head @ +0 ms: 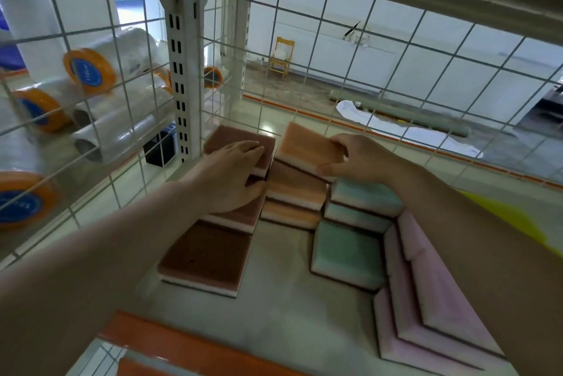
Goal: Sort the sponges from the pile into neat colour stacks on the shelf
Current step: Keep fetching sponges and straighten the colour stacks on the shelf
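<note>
Wire-grid shelving closes in a pale shelf (283,308), with rolls of film (91,71) behind the mesh at far left. On the brown stack (207,257), the left hand (231,177) lies flat, fingers straight. Just beside it the right hand (356,159) pinches an orange sponge (307,144) atop the orange stack (292,193); green (350,250) and pink stacks (426,293) follow. Placing seems underway; squaring edges likely comes next.

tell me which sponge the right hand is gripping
The top orange sponge, farthest back in its row; the right hand pinches its right edge.
</note>
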The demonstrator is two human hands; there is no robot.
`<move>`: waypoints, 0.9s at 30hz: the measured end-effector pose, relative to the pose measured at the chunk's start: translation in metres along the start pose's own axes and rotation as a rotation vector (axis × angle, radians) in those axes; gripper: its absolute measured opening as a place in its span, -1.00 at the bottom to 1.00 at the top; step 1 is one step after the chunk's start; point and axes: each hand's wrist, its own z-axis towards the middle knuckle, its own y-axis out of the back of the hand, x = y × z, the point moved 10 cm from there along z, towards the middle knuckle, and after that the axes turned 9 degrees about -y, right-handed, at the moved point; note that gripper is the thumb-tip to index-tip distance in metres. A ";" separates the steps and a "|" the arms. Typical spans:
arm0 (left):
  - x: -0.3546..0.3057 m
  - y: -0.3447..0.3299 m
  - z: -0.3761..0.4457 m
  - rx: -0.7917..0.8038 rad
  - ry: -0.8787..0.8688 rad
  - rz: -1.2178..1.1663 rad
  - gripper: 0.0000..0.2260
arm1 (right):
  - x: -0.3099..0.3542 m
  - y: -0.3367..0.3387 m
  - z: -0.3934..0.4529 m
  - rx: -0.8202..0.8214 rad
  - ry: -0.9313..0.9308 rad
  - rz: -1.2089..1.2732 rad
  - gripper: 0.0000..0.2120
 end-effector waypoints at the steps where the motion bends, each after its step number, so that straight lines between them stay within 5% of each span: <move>1: 0.000 0.000 0.000 -0.002 0.002 -0.001 -0.40 | 0.000 0.000 0.000 0.003 -0.001 -0.002 -0.50; 27: 0.001 0.001 -0.001 -0.035 0.003 -0.053 -0.48 | 0.011 -0.016 -0.002 0.041 0.003 -0.079 -0.53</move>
